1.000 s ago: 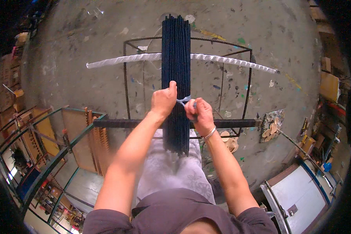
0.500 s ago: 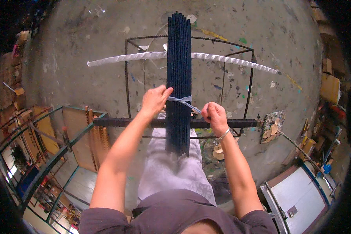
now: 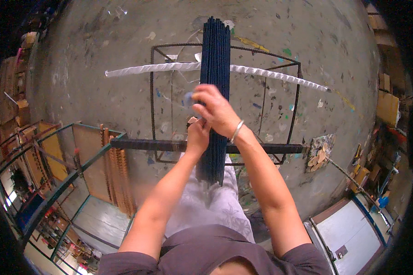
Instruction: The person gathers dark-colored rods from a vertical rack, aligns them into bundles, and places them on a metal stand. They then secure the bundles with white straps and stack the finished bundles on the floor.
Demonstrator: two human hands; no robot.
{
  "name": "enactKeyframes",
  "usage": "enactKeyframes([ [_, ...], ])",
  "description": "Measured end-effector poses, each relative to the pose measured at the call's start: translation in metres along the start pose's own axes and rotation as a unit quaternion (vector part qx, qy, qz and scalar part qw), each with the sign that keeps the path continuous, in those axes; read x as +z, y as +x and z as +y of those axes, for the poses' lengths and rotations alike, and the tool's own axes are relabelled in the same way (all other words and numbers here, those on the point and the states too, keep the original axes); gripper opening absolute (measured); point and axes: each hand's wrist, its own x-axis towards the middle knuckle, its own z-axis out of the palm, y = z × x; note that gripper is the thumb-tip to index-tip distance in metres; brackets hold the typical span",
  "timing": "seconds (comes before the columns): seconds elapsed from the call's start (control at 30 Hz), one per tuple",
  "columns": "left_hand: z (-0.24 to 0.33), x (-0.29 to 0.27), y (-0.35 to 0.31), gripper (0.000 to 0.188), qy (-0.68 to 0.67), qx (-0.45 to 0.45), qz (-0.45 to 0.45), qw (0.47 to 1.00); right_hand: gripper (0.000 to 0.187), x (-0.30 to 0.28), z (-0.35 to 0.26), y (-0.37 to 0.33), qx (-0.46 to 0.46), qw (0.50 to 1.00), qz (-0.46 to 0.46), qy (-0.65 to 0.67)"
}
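A long bundle of thin dark-blue rods (image 3: 215, 55) lies lengthwise in front of me, its near end by my lap. My right hand (image 3: 214, 110) reaches across the bundle to its left side, fingers curled and slightly smeared. At its fingertips shows a blurred pale-blue strip (image 3: 188, 98), which it seems to grip. Just below, my left hand (image 3: 199, 136) is closed against the bundle's left edge, close under the right hand. What its fingers pinch is hidden. The part of the strip around the rods is covered by my hands.
The bundle crosses a dark bar (image 3: 270, 148) and a white-wrapped rod (image 3: 147, 68), above a thin metal frame (image 3: 299, 101). A green metal rack (image 3: 92, 160) stands at left. At right are a pale panel (image 3: 351, 233) and a board with wooden discs (image 3: 320, 153).
My right hand has moved from the right of the bundle across to its left side, carrying the strip's end. My left hand has dropped lower and nearer the bundle. The bundle shifted slightly right.
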Motion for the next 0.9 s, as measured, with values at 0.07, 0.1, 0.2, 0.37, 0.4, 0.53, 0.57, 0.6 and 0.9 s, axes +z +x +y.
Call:
enactKeyframes([
  [0.07,0.006,-0.006,0.002,0.017,-0.112,-0.145,0.005,0.983,0.031,-0.016,-0.011,0.008,0.035,0.995,0.065,-0.073],
  [0.1,-0.002,-0.002,0.004,0.016,-0.171,-0.152,0.007,0.973,0.032,-0.019,-0.003,0.003,0.048,0.994,0.081,-0.058],
  [0.2,0.016,-0.007,0.003,0.016,-0.234,-0.216,-0.044,0.947,0.019,-0.014,0.032,-0.029,0.038,0.991,-0.049,-0.115],
  [0.37,0.011,-0.016,0.004,0.015,-0.231,-0.244,-0.064,0.94,0.01,-0.011,0.038,-0.03,-0.105,0.958,-0.175,-0.2],
  [0.4,0.007,-0.017,0.006,0.013,-0.228,-0.245,-0.072,0.94,0.009,-0.015,0.04,-0.024,-0.119,0.948,-0.206,-0.21],
  [0.53,0.008,-0.019,0.007,0.014,-0.224,-0.224,-0.068,0.946,0.006,-0.016,0.043,-0.024,-0.193,0.932,-0.225,-0.208],
  [0.57,0.003,-0.017,0.008,0.015,-0.123,-0.153,-0.049,0.979,0.007,-0.014,0.044,-0.027,-0.204,0.927,-0.225,-0.221],
  [0.6,-0.008,-0.015,0.01,0.017,-0.019,-0.079,-0.029,0.996,0.006,-0.013,0.044,-0.028,-0.202,0.928,-0.216,-0.227],
  [0.9,0.008,0.011,-0.005,0.014,-0.064,-0.097,0.137,0.984,0.014,-0.006,0.041,-0.04,-0.116,0.96,-0.125,-0.222],
])
